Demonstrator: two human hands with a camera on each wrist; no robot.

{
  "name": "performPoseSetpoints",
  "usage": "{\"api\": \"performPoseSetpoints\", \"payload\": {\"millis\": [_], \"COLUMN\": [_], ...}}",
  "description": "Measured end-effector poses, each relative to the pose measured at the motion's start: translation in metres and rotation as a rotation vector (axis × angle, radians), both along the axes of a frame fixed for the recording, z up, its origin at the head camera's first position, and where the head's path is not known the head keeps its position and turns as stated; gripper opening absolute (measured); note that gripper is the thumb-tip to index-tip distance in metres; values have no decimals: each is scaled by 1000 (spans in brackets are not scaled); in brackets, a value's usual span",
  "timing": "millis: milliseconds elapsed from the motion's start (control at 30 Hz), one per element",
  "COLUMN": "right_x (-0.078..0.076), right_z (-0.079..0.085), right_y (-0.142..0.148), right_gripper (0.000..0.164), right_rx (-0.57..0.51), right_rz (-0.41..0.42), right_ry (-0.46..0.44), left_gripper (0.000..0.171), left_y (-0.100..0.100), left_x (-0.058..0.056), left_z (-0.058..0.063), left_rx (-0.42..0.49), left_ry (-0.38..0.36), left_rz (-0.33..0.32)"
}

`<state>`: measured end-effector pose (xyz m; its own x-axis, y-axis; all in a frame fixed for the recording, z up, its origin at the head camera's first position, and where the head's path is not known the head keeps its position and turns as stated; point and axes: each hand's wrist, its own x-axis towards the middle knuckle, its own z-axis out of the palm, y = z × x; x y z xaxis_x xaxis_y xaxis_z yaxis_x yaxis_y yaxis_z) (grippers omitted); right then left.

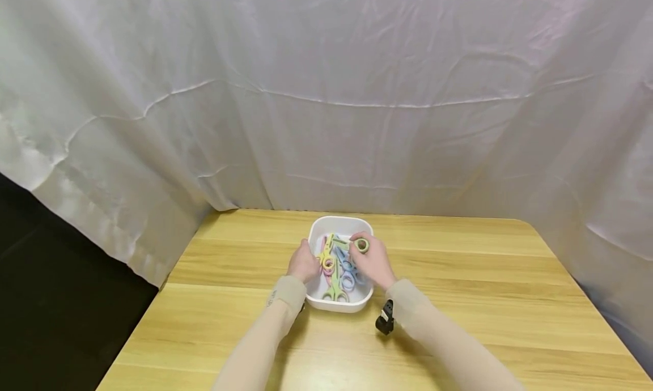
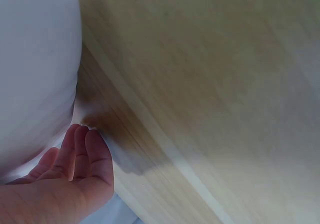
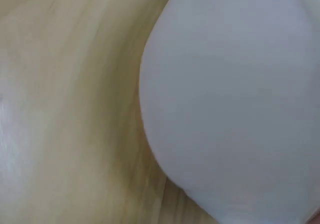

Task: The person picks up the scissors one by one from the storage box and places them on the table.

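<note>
A white plastic bin [image 1: 339,306] holds several small scissors with coloured handles. My left hand [image 1: 303,262] grips the bin's left side at the rim; in the left wrist view its bent fingers [image 2: 97,156] lie against the outer wall. Over the bin's right part, my right hand [image 1: 374,262] pinches a pair of green scissors [image 1: 361,245], their blades pointing left. Below lie yellow scissors [image 1: 329,263], blue scissors [image 1: 348,281] and another green pair [image 1: 335,293], with pink ones partly hidden underneath. The bin's wall [image 3: 225,104] fills most of the right wrist view.
The bin stands on a wooden table [image 1: 474,300], close to its far edge. A pale curtain [image 1: 347,124] hangs behind the table and along its sides. A dark area [image 1: 56,300] lies to the left.
</note>
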<state>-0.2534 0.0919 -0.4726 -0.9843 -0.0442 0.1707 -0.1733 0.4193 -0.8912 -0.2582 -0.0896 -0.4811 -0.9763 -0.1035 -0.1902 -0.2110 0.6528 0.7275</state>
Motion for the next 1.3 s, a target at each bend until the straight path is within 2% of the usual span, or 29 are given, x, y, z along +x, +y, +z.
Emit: {"api": "performPoseSetpoints", "payload": {"millis": [200,400,633,900,1133,1300], "right_x": [1,6,15,17,17,17], "right_z": [-2,-1,1,-8,-8,-10], "right_y": [2,8,22,41,53,62], "right_gripper": [19,22,30,36,29,32], "right_rx": [-162,-351,-521,-628,-715,-715], "right_rz": [-75,-142,-138,-206,-221,-240], "right_ry": [-35,-108,-177,-193,-188,-178], "left_gripper": [74,77,78,78,81,82], "left_y": [0,0,-1,1,0,0], "left_x": [-2,0,-2,-1,-2,-2], "left_z": [-2,-2,-2,-2,-3,-4], "left_rx": [10,22,38,48,39,39], "left_ry": [-22,-37,-52,-58,-53,-49], "left_rz": [5,12,15,12,10,9]}}
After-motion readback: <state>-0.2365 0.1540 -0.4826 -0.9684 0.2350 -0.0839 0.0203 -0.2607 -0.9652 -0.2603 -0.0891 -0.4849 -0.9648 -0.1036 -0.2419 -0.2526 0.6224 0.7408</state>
